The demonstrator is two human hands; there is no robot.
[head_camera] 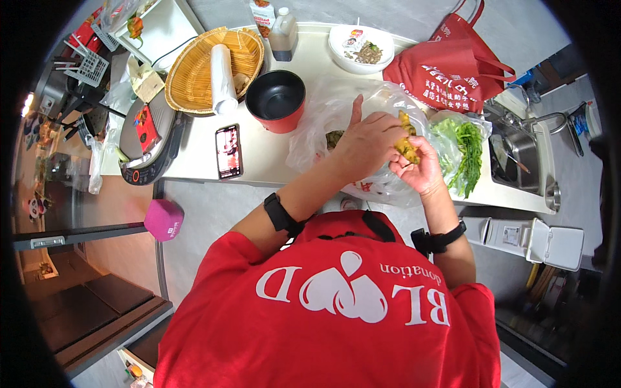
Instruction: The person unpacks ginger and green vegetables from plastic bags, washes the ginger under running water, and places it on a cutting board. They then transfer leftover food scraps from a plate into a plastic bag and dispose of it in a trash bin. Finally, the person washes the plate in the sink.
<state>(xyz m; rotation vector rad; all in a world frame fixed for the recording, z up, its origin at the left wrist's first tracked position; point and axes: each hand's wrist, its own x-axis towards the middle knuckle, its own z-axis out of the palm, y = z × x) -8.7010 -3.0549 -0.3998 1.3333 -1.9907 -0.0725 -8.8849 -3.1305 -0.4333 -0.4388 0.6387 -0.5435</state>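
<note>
My left hand (366,145) and my right hand (421,167) come together above a clear plastic bag (310,145) on the counter. Between their fingers is a knobbly, yellow-brown piece of food (408,151), perhaps a root or pickled vegetable; its exact kind is unclear. The right hand grips it from below, with the palm turned up. My left fingers press on its near side and partly hide it, while the left thumb sticks out away from me. Something dark greenish-brown (334,139) shows inside the bag beside my left hand.
Leafy greens (468,160) in plastic lie right of the bag, before the sink (516,165). Behind are a red tote bag (446,72) and a white bowl (339,56). Leftward are a black-lined red pot (284,125), a phone (229,151), a woven basket (187,72) and an electric griddle (131,126).
</note>
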